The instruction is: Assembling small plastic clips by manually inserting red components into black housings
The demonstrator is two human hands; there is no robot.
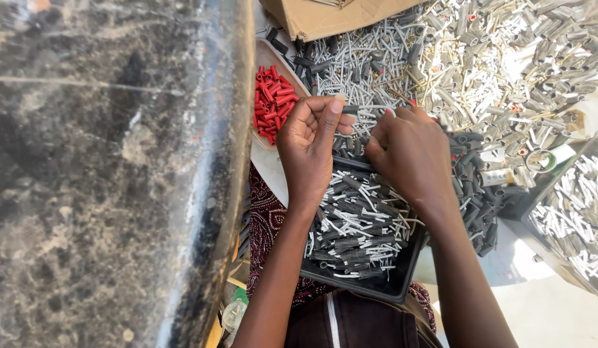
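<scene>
- Nearest, black tray (402, 287) on the lap, full of assembled grey-and-white tube pieces (357, 225); both hands work just above its far edge.
- Left hand (310, 145) at 12 o'clock from the tray's near left corner, thumb and fingers pinched together on a small dark sleeve (350, 110).
- Sleeve's long axis runs 9-to-3, pointing across to the right hand (412, 151), which sits just beside at 3 o'clock.
- Right hand curled knuckles-up; its grip is hidden, cannot tell what it clamps.
- A thin white tube (376, 107) bridges the gap between the two hands.
- Farther, red caps (273, 103) at 10 o'clock; loose dark sleeves (473, 187) at 3.
- Farthest, the pale tube heap (505, 58) on the worktop, and a cardboard box (325, 16) at 12.
</scene>
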